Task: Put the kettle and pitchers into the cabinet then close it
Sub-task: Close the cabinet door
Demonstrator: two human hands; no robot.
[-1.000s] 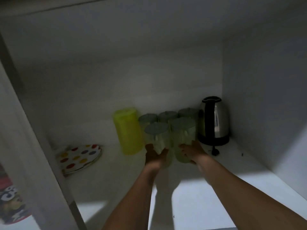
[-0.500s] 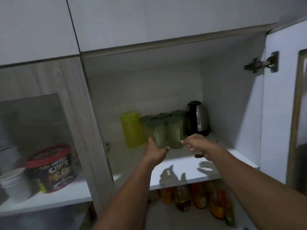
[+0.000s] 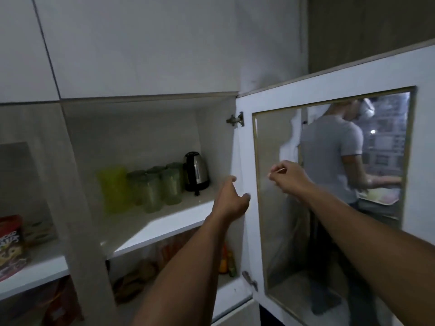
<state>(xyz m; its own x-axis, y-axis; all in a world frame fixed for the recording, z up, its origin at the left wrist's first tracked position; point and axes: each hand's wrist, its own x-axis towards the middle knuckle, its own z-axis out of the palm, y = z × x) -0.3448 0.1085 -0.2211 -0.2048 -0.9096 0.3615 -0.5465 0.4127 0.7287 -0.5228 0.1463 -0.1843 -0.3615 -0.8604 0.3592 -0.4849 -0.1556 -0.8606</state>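
A steel kettle [image 3: 196, 170] stands at the back right of the open cabinet's shelf [image 3: 164, 222]. Left of it cluster several pale green pitchers [image 3: 162, 187], and a yellow-green pitcher [image 3: 113, 188] stands further left. My left hand [image 3: 231, 198] hovers with spread fingers just in front of the shelf's right end, holding nothing. My right hand [image 3: 288, 176] is loosely curled in front of the glass of the open cabinet door [image 3: 244, 208], empty; whether it touches the glass I cannot tell.
The door swings out to the right on two hinges [image 3: 236, 119] and its glass reflects a person. A red cereal box [image 3: 10, 245] sits behind the closed left door. Bottles [image 3: 227, 260] stand on the lower shelf.
Both hands have let go of the green pitchers and pulled back out of the cabinet to the right, toward the open door. The view has drawn back and turned right.
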